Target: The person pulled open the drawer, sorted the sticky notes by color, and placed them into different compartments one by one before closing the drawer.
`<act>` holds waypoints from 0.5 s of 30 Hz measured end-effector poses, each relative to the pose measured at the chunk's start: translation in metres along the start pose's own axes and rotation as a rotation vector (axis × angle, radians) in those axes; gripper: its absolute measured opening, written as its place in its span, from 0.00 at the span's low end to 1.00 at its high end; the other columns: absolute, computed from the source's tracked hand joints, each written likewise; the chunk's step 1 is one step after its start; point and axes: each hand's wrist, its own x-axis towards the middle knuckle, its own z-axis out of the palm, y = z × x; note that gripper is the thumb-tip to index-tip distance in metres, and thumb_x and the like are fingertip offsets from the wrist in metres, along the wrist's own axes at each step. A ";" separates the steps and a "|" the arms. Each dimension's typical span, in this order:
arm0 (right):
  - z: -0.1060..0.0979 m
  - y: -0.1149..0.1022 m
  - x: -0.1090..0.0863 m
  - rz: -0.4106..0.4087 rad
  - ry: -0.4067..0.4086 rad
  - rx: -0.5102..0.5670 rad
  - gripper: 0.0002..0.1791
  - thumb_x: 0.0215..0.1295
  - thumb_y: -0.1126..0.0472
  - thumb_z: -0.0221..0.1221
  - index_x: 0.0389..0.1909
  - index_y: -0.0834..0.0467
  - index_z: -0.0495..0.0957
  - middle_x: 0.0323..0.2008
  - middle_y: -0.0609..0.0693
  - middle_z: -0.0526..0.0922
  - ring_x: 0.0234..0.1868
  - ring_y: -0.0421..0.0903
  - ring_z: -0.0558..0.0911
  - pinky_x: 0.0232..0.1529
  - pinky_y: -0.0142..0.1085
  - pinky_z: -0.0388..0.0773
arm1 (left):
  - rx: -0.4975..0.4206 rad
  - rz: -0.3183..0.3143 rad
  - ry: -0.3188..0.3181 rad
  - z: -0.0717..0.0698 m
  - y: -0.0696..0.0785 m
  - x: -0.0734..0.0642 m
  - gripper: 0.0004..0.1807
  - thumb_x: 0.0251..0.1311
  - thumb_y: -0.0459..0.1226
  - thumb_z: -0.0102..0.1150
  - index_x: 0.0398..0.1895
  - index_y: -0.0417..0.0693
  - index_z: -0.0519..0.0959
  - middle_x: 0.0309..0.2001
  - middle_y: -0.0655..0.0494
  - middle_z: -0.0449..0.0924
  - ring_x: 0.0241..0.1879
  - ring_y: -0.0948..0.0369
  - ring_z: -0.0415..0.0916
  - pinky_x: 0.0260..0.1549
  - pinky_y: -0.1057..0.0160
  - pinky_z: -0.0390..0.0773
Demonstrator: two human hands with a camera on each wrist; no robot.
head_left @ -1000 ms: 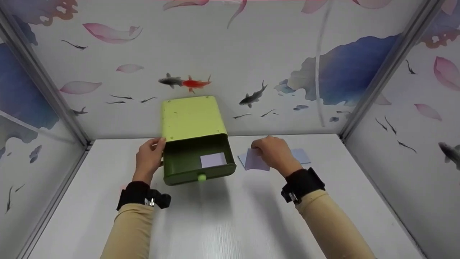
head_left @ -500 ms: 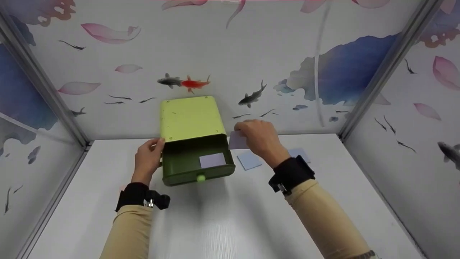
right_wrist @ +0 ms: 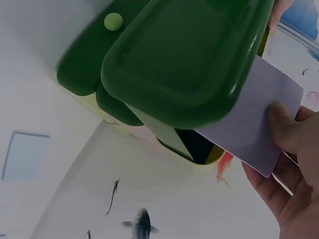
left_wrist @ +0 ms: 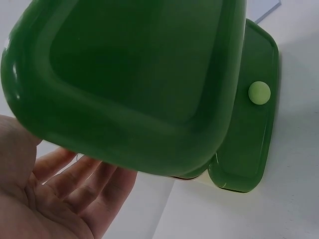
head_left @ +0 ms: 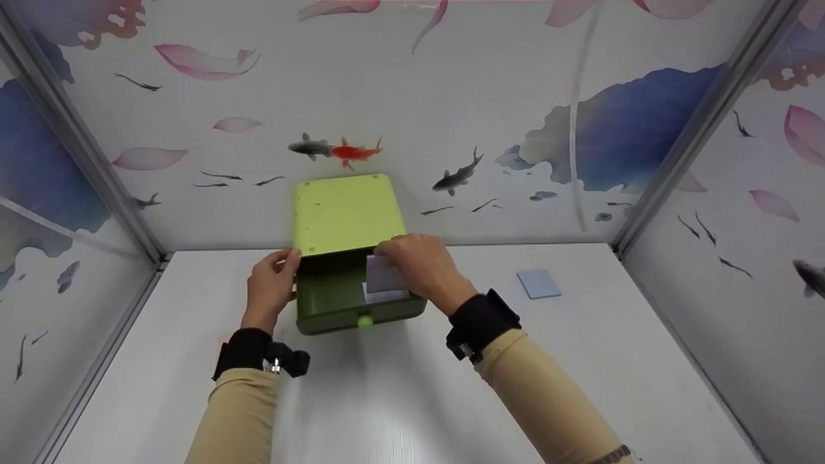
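A small drawer cabinet (head_left: 348,212) with a yellow-green top stands against the back wall. Its green upper drawer (head_left: 329,290) is pulled out, with a pale purple note pad (head_left: 372,296) lying inside at the right. My right hand (head_left: 422,267) pinches a second purple note pad (right_wrist: 244,124) between thumb and fingers, over the drawer's right part. At the cabinet's left front corner, my left hand (head_left: 267,287) rests its fingers against the side; in the left wrist view the fingers (left_wrist: 79,181) are nearly straight, and the thumb tip is hidden behind the drawer.
A light blue note pad (head_left: 539,283) lies on the white table (head_left: 580,386) at the right. A lower drawer with a pale green knob (left_wrist: 259,93) is closed. Something pinkish (head_left: 223,338) shows partly behind the left wrist. Printed panels enclose the table on three sides.
My right hand has lifted the purple note pad off the table and carried it left over the drawer. The left hand has stayed at the cabinet's side.
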 end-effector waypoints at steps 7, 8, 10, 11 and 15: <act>0.013 -0.002 0.000 0.019 -0.133 0.081 0.09 0.63 0.63 0.64 0.42 0.49 0.87 0.38 0.44 0.88 0.40 0.46 0.86 0.40 0.41 0.82 | 0.015 0.014 0.010 0.002 -0.003 0.002 0.33 0.71 0.57 0.44 0.71 0.49 0.65 0.65 0.45 0.73 0.59 0.50 0.76 0.50 0.54 0.81; 0.015 -0.002 0.000 0.027 -0.152 0.094 0.09 0.64 0.63 0.63 0.42 0.49 0.87 0.39 0.44 0.88 0.41 0.45 0.86 0.41 0.41 0.82 | 0.015 0.012 0.011 0.002 -0.003 0.002 0.33 0.71 0.57 0.44 0.71 0.49 0.65 0.65 0.45 0.73 0.59 0.50 0.76 0.50 0.54 0.81; 0.017 -0.003 -0.001 0.039 -0.179 0.112 0.09 0.65 0.63 0.62 0.42 0.49 0.88 0.40 0.44 0.88 0.43 0.44 0.86 0.43 0.41 0.82 | 0.013 0.010 0.010 0.002 -0.003 0.002 0.32 0.71 0.57 0.44 0.71 0.49 0.65 0.64 0.45 0.73 0.59 0.50 0.76 0.50 0.54 0.81; 0.019 -0.003 0.000 0.043 -0.186 0.116 0.10 0.65 0.63 0.62 0.43 0.49 0.88 0.41 0.44 0.88 0.44 0.44 0.86 0.44 0.40 0.82 | 0.013 0.010 0.009 0.002 -0.003 0.002 0.32 0.71 0.57 0.44 0.71 0.50 0.65 0.64 0.45 0.73 0.59 0.51 0.77 0.50 0.54 0.81; 0.025 -0.004 0.002 0.062 -0.224 0.107 0.12 0.66 0.65 0.61 0.46 0.51 0.86 0.44 0.47 0.88 0.48 0.46 0.85 0.46 0.40 0.82 | 0.016 0.015 0.008 0.000 -0.002 0.001 0.32 0.71 0.57 0.44 0.71 0.50 0.65 0.64 0.46 0.74 0.58 0.51 0.77 0.49 0.55 0.81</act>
